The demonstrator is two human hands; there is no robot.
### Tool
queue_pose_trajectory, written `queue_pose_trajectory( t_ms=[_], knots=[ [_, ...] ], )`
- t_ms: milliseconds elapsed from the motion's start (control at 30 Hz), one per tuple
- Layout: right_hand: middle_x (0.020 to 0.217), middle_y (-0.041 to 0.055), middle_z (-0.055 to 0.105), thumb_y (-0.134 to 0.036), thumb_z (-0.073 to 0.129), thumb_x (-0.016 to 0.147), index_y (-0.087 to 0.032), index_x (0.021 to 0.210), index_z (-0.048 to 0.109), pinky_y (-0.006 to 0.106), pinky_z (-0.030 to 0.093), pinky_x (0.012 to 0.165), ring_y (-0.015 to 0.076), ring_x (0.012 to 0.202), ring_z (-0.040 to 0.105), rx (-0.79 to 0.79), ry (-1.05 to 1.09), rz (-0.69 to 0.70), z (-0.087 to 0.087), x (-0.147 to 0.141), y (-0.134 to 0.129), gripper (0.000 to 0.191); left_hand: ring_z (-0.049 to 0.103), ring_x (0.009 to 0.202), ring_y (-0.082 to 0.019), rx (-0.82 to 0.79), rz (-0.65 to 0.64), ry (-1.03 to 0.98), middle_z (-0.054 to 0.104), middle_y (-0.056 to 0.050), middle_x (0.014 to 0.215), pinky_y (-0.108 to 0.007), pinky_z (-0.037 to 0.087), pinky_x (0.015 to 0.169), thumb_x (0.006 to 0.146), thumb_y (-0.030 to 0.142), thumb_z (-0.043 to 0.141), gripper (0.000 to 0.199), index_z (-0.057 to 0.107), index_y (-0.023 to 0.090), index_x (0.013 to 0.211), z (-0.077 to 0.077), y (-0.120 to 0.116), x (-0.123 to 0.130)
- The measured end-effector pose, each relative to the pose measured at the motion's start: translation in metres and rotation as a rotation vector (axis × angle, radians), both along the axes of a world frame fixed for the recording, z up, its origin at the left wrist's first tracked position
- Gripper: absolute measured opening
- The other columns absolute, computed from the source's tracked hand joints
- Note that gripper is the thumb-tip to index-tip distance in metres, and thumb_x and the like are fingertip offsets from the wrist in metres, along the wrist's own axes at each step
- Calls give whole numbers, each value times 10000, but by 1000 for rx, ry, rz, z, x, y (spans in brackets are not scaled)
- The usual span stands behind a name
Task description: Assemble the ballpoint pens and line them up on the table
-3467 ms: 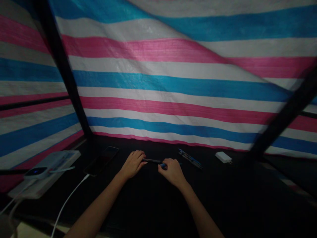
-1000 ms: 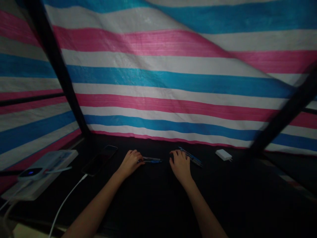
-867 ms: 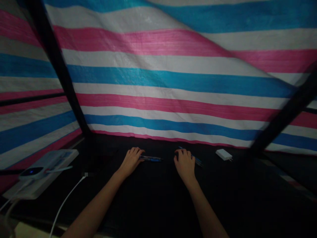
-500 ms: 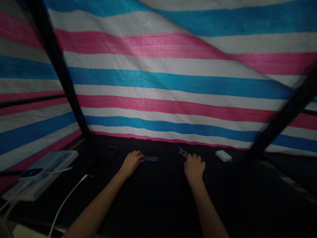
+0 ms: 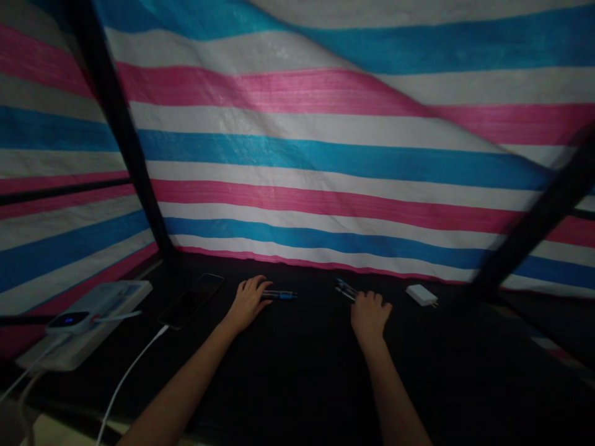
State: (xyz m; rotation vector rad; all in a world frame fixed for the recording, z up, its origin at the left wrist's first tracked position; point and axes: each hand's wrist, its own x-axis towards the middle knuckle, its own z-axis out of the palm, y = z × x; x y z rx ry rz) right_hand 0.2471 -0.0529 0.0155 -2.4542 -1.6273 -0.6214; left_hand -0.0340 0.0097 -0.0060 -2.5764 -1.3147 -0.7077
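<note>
My left hand [image 5: 248, 303] rests on the black tabletop [image 5: 297, 365], palm down, with its fingertips at the end of a pair of dark pens with blue parts [image 5: 279, 295]. These pens lie side by side, pointing sideways. My right hand [image 5: 370, 316] sits further right, its fingers curled down. Just above its knuckles lies a small bundle of blue and dark pens [image 5: 346, 288], whose lower end is hidden behind the hand. Nothing shows in either hand.
A dark smartphone [image 5: 190, 300] lies left of my left hand. Further left, a power bank with a blue light [image 5: 69, 319] sits on a white box [image 5: 106, 325], and a white cable [image 5: 130, 365] trails toward me. A white charger [image 5: 421, 295] lies right. A striped tarp on black poles backs the table.
My right hand has moved right, away from the middle pens, to the bundle of pens. My left hand stays by the middle pens, which now lie together. The view shifts slightly.
</note>
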Motion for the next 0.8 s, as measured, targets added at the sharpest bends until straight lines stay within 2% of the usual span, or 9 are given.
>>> queue_pose_trajectory(
  t_ms=[200, 333, 400, 500, 567, 633, 733, 800],
  knots=[
    [926, 169, 542, -163, 495, 779, -94, 872, 610, 382, 300, 689, 290, 914, 454, -23, 21, 34, -3, 8, 3, 163, 375, 1126, -204, 8, -99, -21, 415, -61, 1208, -371, 306, 914, 826, 236, 515, 353, 420, 229, 1166, 5, -6, 4],
    [947, 132, 553, -226, 518, 794, -131, 859, 606, 390, 297, 728, 269, 921, 457, -26, 59, 84, -5, 6, 9, 145, 395, 1113, -196, 32, -133, -13, 437, -66, 1194, -359, 326, 906, 838, 232, 496, 320, 430, 218, 1151, 8, -7, 5],
    [936, 104, 575, -243, 492, 819, -152, 867, 591, 410, 269, 793, 247, 917, 471, 12, 96, 196, -6, -3, 11, 142, 402, 1112, -200, 69, -147, 8, 439, -80, 1205, -360, 329, 905, 854, 252, 472, 314, 425, 205, 1160, 9, -9, 7],
    [811, 41, 612, -218, 424, 861, -170, 901, 550, 389, 233, 863, 181, 837, 522, 9, 228, 465, -4, -30, 11, 141, 406, 1127, -207, 151, -198, 85, 439, -95, 1237, -366, 307, 923, 884, 295, 410, 331, 396, 191, 1199, 9, -13, 11],
    [742, 5, 615, -216, 379, 880, -189, 933, 529, 327, 280, 814, 142, 739, 543, -86, 326, 693, -3, -51, 6, 160, 395, 1148, -211, 195, -257, 159, 441, -99, 1250, -368, 283, 938, 899, 309, 372, 353, 365, 184, 1229, 8, -16, 16],
    [834, 9, 622, -244, 397, 874, -203, 922, 529, 284, 304, 767, 136, 784, 545, -86, 401, 834, -2, -69, 1, 146, 418, 1125, -214, 199, -296, 231, 482, -101, 1205, -364, 286, 928, 909, 287, 349, 331, 373, 173, 1219, 7, -19, 20],
    [891, 1, 621, -315, 411, 863, -225, 929, 551, 257, 322, 741, 138, 838, 544, -65, 550, 872, 1, -79, -5, 179, 513, 954, -199, 139, -299, 299, 573, -81, 989, -344, 335, 850, 910, 189, 323, 221, 469, 155, 1071, 6, -19, 21],
    [784, -7, 632, -364, 372, 871, -224, 916, 580, 241, 339, 699, 133, 771, 564, -140, 673, 845, 3, -76, -4, 255, 525, 874, -192, 100, -274, 299, 571, -68, 900, -339, 349, 807, 903, 148, 314, 193, 495, 153, 970, 7, -18, 19]
  ],
)
